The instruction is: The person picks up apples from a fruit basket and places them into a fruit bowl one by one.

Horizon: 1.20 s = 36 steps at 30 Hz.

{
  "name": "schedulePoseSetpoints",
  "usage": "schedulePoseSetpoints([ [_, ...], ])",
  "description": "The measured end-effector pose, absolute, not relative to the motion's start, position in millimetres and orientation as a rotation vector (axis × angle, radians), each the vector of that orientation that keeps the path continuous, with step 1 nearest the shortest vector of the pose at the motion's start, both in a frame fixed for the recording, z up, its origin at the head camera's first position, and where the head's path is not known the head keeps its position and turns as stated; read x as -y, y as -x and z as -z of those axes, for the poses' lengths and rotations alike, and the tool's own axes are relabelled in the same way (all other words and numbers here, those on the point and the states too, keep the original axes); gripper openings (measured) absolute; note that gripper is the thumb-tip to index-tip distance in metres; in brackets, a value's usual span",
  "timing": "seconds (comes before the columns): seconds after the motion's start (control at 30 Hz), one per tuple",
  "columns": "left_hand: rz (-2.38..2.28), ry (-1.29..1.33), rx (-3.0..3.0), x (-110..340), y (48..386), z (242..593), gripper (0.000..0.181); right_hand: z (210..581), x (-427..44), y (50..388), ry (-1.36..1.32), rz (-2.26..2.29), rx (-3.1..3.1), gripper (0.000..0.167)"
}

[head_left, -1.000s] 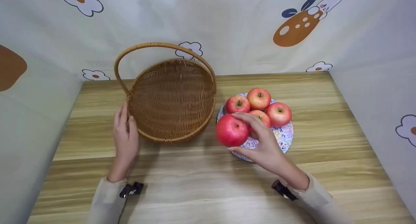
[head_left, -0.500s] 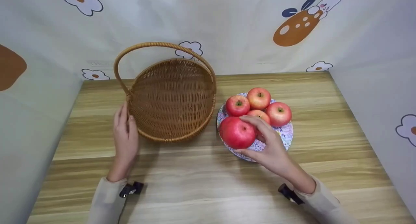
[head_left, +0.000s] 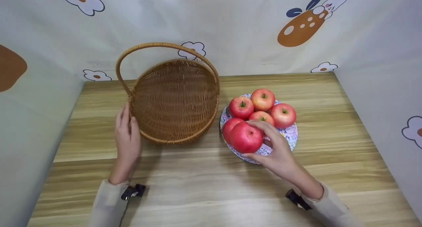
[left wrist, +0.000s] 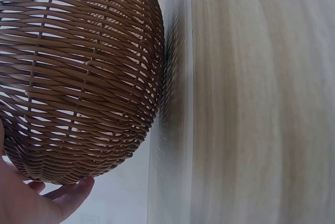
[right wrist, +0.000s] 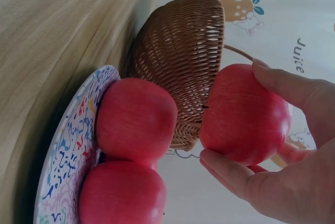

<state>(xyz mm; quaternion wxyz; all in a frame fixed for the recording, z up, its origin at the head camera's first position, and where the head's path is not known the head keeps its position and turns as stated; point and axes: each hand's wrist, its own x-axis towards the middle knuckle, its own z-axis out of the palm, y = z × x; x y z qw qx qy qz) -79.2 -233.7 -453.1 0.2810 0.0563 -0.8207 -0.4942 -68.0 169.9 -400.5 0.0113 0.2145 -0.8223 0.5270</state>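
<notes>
In the head view my right hand [head_left: 278, 157] grips a red apple [head_left: 246, 138] between thumb and fingers, over the front left of a patterned plate [head_left: 288, 134]. Seen from the right wrist, that apple [right wrist: 246, 116] is apart from the other apples [right wrist: 137, 119] on the plate. Another red apple [head_left: 231, 128] shows partly behind it, and several more, such as the right one [head_left: 283, 116], sit further back. My left hand [head_left: 128, 139] touches the left side of a wicker basket [head_left: 174, 101] with fairly straight fingers; its fingertips [left wrist: 78, 195] show by the weave.
The basket's tall arched handle [head_left: 161, 45] rises toward the patterned wall cloth [head_left: 244, 32]. Basket and plate stand side by side on a wood-grain table [head_left: 197, 187]. Cloth walls [head_left: 389, 98] close in both sides.
My right hand has moved right and slightly toward me with the apple, uncovering the red apple behind it at the plate's front left. Left hand and basket stay put.
</notes>
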Motion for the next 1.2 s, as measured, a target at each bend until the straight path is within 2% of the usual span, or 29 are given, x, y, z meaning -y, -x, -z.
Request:
schedulePoseSetpoints([
  [1.2,1.319,-0.125,2.174,232.6,79.4,453.4,0.05,419.1,-189.9,60.8,-0.602,-1.607,2.621,0.078],
])
